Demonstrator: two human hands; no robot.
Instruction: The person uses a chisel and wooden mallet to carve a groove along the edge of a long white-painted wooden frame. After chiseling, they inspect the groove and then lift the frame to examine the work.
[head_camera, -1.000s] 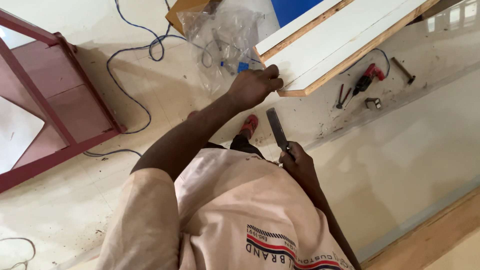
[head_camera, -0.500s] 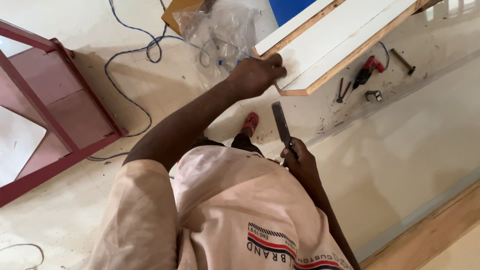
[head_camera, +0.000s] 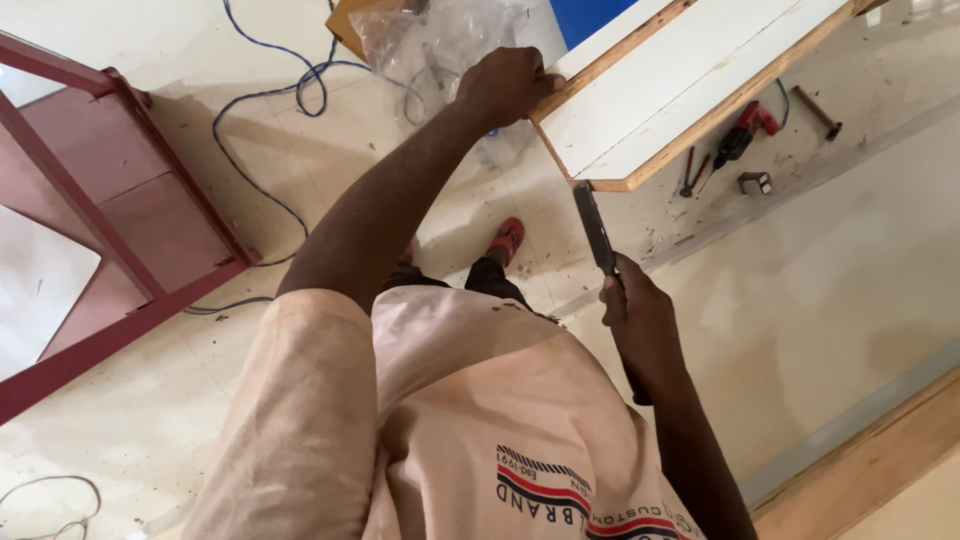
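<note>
A white-faced board (head_camera: 690, 85) with raw wooden edges is steadied at its near corner by the left hand (head_camera: 505, 85), whose fingers are closed around the edge. A flat dark rasp-like tool (head_camera: 594, 228) is gripped at its lower end by the right hand (head_camera: 640, 325), fingers wrapped shut around the handle, and its blade is raised so that the tip meets the board's lower corner edge. The edge work appears to be under way rather than finished: the wooden edge is seen bare and rough, and fine debris is scattered on the floor (head_camera: 850, 260) below. The left arm is stretched forward and upward, nearly straight; the right forearm is bent up close to the body, wrist upright. Pliers (head_camera: 690, 172) and a red-handled tool (head_camera: 745, 130) lie unused on the floor beyond the board.
</note>
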